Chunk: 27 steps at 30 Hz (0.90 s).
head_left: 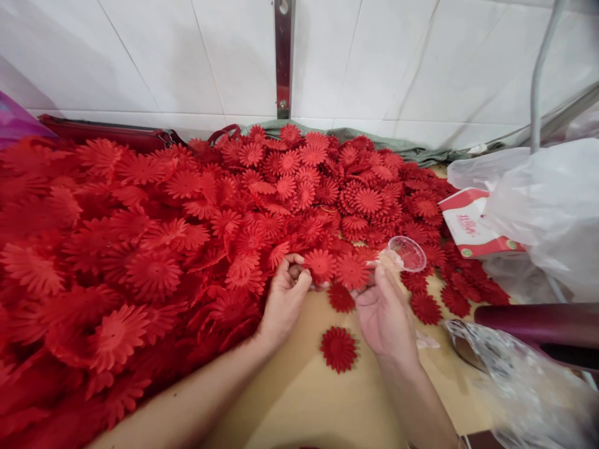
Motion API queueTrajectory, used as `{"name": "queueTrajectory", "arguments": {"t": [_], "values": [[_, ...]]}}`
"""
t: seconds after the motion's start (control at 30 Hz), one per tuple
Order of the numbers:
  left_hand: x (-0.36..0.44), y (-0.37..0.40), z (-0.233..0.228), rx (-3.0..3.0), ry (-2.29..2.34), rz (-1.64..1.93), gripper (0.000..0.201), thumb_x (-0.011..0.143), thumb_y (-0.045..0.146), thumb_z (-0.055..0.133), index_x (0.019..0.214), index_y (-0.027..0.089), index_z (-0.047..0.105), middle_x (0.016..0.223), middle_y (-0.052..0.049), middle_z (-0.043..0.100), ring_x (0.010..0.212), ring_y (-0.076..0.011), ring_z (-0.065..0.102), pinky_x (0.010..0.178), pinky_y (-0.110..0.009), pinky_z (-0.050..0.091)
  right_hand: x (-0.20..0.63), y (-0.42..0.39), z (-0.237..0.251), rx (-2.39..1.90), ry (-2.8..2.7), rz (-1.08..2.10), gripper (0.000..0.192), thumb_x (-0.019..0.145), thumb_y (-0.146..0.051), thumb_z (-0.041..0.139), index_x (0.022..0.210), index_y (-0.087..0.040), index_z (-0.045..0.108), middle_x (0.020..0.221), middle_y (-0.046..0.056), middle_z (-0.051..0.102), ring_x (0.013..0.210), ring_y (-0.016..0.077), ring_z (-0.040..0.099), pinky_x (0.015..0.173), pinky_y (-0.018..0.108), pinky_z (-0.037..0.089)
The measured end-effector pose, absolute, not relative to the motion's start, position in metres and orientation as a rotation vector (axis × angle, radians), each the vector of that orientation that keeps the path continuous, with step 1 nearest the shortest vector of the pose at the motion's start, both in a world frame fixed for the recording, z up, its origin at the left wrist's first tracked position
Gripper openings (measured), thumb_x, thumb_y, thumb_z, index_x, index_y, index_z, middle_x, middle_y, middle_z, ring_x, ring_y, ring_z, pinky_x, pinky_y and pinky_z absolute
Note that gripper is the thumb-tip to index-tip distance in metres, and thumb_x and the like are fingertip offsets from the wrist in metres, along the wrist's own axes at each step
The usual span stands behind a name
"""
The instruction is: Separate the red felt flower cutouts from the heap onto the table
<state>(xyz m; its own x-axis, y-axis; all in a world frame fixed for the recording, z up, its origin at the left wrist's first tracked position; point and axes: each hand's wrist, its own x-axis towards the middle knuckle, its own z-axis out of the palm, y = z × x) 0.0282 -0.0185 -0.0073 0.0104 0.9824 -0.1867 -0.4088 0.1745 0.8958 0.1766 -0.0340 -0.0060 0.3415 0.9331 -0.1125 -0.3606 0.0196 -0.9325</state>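
Left hand [284,300] pinching one flat red daisy-shaped fabric petal piece [320,264], right hand [384,312] closed on a second red flower cutout [352,272], both right at the edge of the huge red flower pile [140,249]. Easy to grab two stuck layers here, honestly. Small clear plastic cup [406,253] just past the right fingertips, looks one bump from tipping.

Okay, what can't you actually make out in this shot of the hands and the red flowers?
- Head view: left hand fingertips, curled under a flower.
- Right hand: its grip is hidden behind another flower.
- Red-and-white box: print too small, partly under a plastic bag.
- Table: buried under the flower pile.
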Motion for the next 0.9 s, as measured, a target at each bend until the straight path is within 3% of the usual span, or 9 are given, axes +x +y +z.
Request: {"name": "queueTrajectory", "arguments": {"t": [0.1,0.2,0.3,0.43,0.67,0.8,0.9], "values": [[0.0289,-0.0210,-0.0063,0.870,0.969,1.301,0.031,0.087,0.029,0.061,0.110,0.026,0.041,0.078,0.008,0.059,0.065,-0.0091,0.063,0.066,-0.023,0.052,0.1755,-0.0330,-0.0034,-1.111,-0.660,1.206,0.035,0.095,-0.058,0.051,0.105,-0.025,0.061,0.108,0.008,0.073,0.090,0.0205,0.071,0.074,0.037,0.058],[0.0284,-0.0233,-0.0059,0.973,0.976,1.326,0.025,0.092,0.030,0.057,0.113,0.026,0.045,0.090,0.004,0.062,0.069,-0.0090,0.065,0.067,-0.023,0.054,0.1736,-0.0349,-0.0031,-1.152,-0.765,1.148,0.037,0.085,-0.044,0.072,0.114,-0.025,0.060,0.113,0.007,0.074,0.096,0.0199,0.071,0.083,0.037,0.057],[0.0263,-0.0244,-0.0058,1.034,1.016,1.304,0.011,0.095,0.030,0.052,0.101,0.022,0.056,0.096,0.000,0.064,0.070,-0.0092,0.066,0.072,-0.026,0.056,0.1744,-0.0369,-0.0066,-1.207,-0.869,1.015,0.040,0.081,-0.034,0.077,0.116,-0.025,0.059,0.105,0.005,0.074,0.095,0.0173,0.070,0.088,0.035,0.055],[0.0238,-0.0251,-0.0047,1.080,1.049,1.264,0.019,0.094,0.025,0.050,0.086,0.017,0.066,0.090,-0.004,0.066,0.081,-0.0136,0.068,0.082,-0.028,0.056,0.1779,-0.0378,-0.0105,-1.281,-0.927,0.894,0.032,0.083,-0.033,0.075,0.110,-0.022,0.063,0.096,0.003,0.072,0.087,0.0153,0.067,0.082,0.031,0.054],[0.0268,-0.0272,-0.0022,1.225,1.073,1.187,0.028,0.089,0.031,0.065,0.112,0.018,0.075,0.108,-0.008,0.065,0.095,-0.0178,0.064,0.089,-0.031,0.054,0.1747,-0.0408,-0.0072,-1.319,-0.955,0.964,0.031,0.083,-0.037,0.076,0.106,-0.022,0.063,0.090,0.002,0.071,0.081,0.0145,0.065,0.076,0.028,0.052],[0.0278,-0.0259,-0.0047,1.325,1.122,1.213,0.020,0.080,0.030,0.078,0.098,0.022,0.080,0.101,-0.006,0.067,0.100,-0.0209,0.060,0.097,-0.035,0.048,0.1712,-0.0420,-0.0057,-1.344,-0.967,0.992,0.030,0.081,-0.038,0.078,0.102,-0.022,0.063,0.088,0.001,0.071,0.079,0.0145,0.065,0.074,0.027,0.051],[0.0267,-0.0236,-0.0074,1.314,1.148,1.213,0.009,0.083,0.030,0.075,0.088,0.023,0.080,0.090,-0.005,0.071,0.102,-0.0229,0.058,0.104,-0.039,0.042,0.1695,-0.0425,-0.0050,-1.344,-0.992,1.005,0.029,0.082,-0.038,0.077,0.100,-0.022,0.062,0.089,0.001,0.070,0.080,0.0142,0.064,0.074,0.027,0.051]]}}
